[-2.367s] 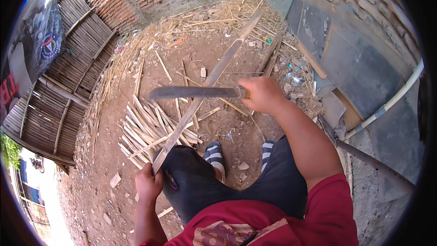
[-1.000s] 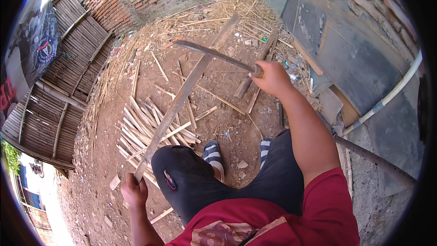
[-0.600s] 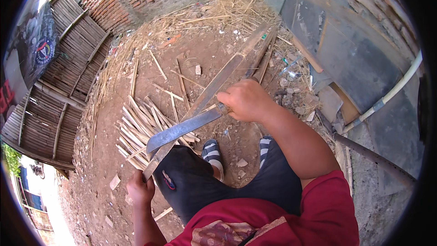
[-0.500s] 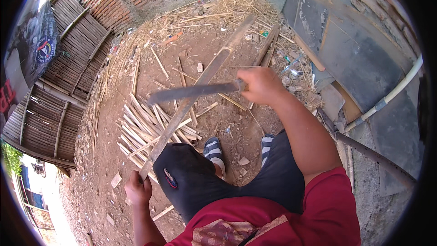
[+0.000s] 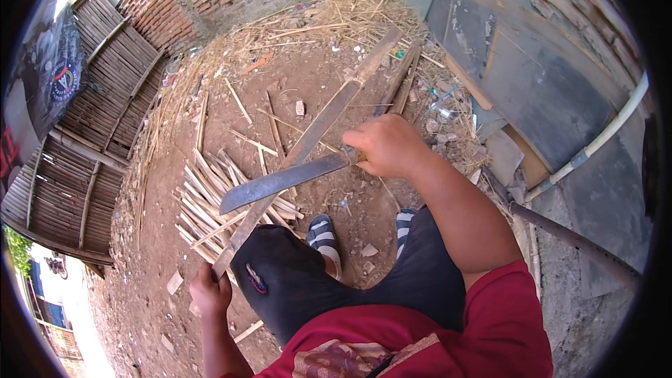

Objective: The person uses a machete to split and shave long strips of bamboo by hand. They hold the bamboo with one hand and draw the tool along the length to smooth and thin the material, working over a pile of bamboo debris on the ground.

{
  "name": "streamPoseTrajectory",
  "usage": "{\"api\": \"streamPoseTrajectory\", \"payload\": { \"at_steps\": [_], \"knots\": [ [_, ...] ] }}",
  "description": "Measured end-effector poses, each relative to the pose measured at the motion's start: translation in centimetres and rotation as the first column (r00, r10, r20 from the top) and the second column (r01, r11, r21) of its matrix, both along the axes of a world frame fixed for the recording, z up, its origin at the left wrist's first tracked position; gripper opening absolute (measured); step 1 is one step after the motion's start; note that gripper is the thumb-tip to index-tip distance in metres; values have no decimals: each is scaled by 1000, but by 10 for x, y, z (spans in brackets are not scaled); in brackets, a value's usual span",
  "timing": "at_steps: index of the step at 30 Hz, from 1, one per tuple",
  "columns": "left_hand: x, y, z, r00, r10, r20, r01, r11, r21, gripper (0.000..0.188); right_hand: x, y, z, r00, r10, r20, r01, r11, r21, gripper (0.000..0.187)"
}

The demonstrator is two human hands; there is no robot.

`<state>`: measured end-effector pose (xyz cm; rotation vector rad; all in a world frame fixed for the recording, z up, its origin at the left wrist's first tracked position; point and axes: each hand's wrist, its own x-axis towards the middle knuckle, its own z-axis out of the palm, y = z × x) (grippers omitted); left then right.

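Right hand point(image 5: 386, 145), grip tight on a long grey machete point(image 5: 283, 180), its blade across a long bamboo slat point(image 5: 308, 142) in the left hand's point(image 5: 210, 292) closed grip.

The right hand point(image 5: 388, 145) has kept swinging the machete point(image 5: 283, 180) against the long bamboo slat point(image 5: 308, 141). A couple of seconds back the blade lay level across the slat, above the pile of split sticks point(image 5: 210, 199); a second ago it was raised high, arcing over the slat's far half. Then it came down steeply along the slat toward the knee, lifted level again — and now it is tilted, tip lower, its edge crossing the slat just above the knee. The left hand point(image 5: 210, 292) slid lower down the slat's near end after the first picture — its grip has since stayed there.
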<state>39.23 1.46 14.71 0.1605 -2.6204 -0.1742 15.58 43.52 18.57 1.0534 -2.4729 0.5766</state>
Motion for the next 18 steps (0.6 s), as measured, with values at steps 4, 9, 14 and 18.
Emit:
{"api": "streamPoseTrajectory", "payload": {
  "at_steps": [4,9,14,18],
  "knots": [
    [11,-18,0,999,36,-33,-38,997,-63,16,-16,16,-3,980,-130,151,138,989,-45,31],
    [9,-14,0,996,69,-60,-72,997,-35,17,-36,47,-15,889,-392,237,440,875,-202,37],
    [-6,6,0,997,73,1,-73,996,55,15,-12,12,-9,983,-124,133,140,983,-115,26],
    [-21,31,9,992,-16,128,1,993,114,18,9,-29,-7,994,76,73,-82,992,93,34]
  ]
}}
